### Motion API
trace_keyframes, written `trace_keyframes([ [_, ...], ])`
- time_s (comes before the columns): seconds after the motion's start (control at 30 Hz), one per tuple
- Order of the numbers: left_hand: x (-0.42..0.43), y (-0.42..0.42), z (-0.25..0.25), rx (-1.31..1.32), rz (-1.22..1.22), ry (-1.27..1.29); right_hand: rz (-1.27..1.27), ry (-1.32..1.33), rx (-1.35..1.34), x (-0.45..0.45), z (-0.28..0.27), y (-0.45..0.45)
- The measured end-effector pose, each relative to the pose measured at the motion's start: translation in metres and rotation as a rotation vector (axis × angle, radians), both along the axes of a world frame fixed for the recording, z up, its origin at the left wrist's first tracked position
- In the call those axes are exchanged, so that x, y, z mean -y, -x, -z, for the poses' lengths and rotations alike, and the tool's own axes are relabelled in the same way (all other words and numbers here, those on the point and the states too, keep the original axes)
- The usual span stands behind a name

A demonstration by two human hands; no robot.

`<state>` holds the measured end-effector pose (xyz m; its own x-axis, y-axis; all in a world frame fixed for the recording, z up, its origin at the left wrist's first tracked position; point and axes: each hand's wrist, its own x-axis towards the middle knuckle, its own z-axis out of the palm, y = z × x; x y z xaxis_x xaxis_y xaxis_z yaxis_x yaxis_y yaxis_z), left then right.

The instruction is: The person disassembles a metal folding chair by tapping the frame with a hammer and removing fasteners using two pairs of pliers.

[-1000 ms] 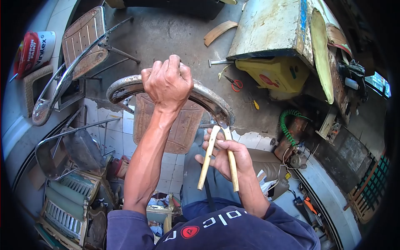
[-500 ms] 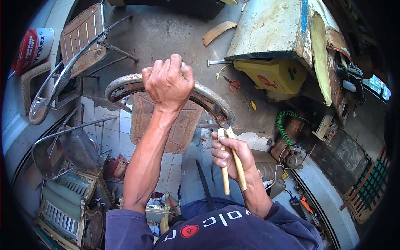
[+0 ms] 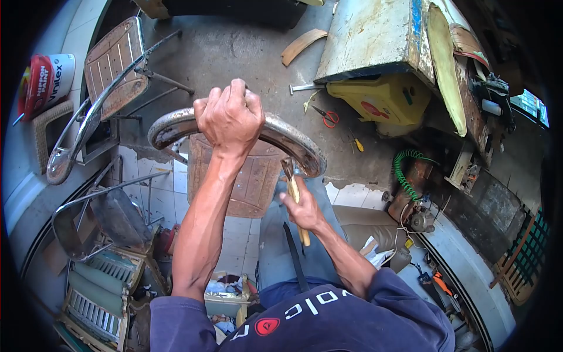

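A person's left hand [image 3: 230,123] clenches a curved, rust-flecked metal frame [image 3: 288,132] ahead of the right hand [image 3: 305,210], which, nearer its right end, grasps yellow-handled metal pincers [image 3: 292,189], long axis running forward from the fist to just beside that end.

"NIPPON PAINT" and "Vinilex" on the paint bucket [image 3: 48,87], "volc" on the dark shirt [image 3: 352,328]

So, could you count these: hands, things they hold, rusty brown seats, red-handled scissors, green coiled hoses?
Hands: 2 (left hand, right hand)
Things held: 2 (curved metal frame, pale-handled pliers)
Rusty brown seats: 2 (upper left seat, middle seat)
Red-handled scissors: 1
Green coiled hose: 1
Total: 8
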<state>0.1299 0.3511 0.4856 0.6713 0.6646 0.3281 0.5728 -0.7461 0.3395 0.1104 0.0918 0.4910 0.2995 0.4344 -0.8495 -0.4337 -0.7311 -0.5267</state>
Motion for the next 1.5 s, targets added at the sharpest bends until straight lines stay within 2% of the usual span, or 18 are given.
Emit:
trace_keyframes([
  [0.13,0.001,0.002,-0.001,-0.030,-0.002,0.012,0.203,-0.125,-0.200,0.026,-0.009,0.011],
  [0.23,0.000,0.000,0.001,-0.036,-0.009,-0.001,0.592,-0.190,-0.462,0.022,-0.024,0.008],
  [0.43,0.004,0.005,0.000,-0.127,-0.004,0.112,0.873,-0.378,-0.704,0.005,-0.042,-0.001],
  [0.47,0.010,0.009,0.003,0.048,0.014,0.033,0.896,-0.392,-0.735,0.006,-0.042,-0.001],
  [0.5,0.016,0.013,0.007,0.229,0.031,-0.053,0.891,-0.396,-0.735,0.008,-0.043,0.001],
  [0.57,0.062,0.045,0.005,0.229,0.136,0.021,0.854,-0.322,-0.681,0.013,-0.042,0.006],
  [0.67,0.127,0.062,0.002,0.136,0.128,0.678,0.816,-0.283,-0.655,0.031,-0.043,0.017],
  [0.77,0.156,0.059,0.016,0.154,-0.004,1.040,0.746,-0.219,-0.557,0.034,-0.042,0.020],
  [0.87,0.165,0.055,0.019,0.195,-0.141,1.217,0.709,-0.213,-0.563,0.040,-0.040,0.023],
  [1.0,0.152,0.053,0.008,0.147,-0.124,1.291,0.694,-0.253,-0.546,0.039,-0.031,0.020],
  [1.1,0.143,0.051,0.014,0.129,0.034,1.120,0.687,-0.286,-0.552,0.034,-0.029,0.017],
  [1.17,0.139,0.051,0.012,0.062,0.225,0.641,0.690,-0.289,-0.550,0.033,-0.031,0.018],
  [1.2,0.140,0.050,0.013,0.064,0.226,0.639,0.690,-0.296,-0.545,0.032,-0.031,0.017],
  [1.27,0.144,0.050,0.014,0.094,0.001,1.089,0.692,-0.299,-0.541,0.031,-0.036,0.016],
  [1.3,0.142,0.048,0.013,0.096,0.002,1.089,0.690,-0.302,-0.549,0.026,-0.042,0.011],
  [1.37,0.139,0.046,0.009,-0.029,-0.150,1.406,0.691,-0.300,-0.554,0.022,-0.049,0.005],
  [1.43,0.136,0.047,0.012,-0.014,-0.137,1.434,0.713,-0.304,-0.613,0.018,-0.050,0.001],
  [1.5,0.130,0.046,0.011,-0.173,-0.130,1.406,0.746,-0.322,-0.631,0.016,-0.045,0.004],
])
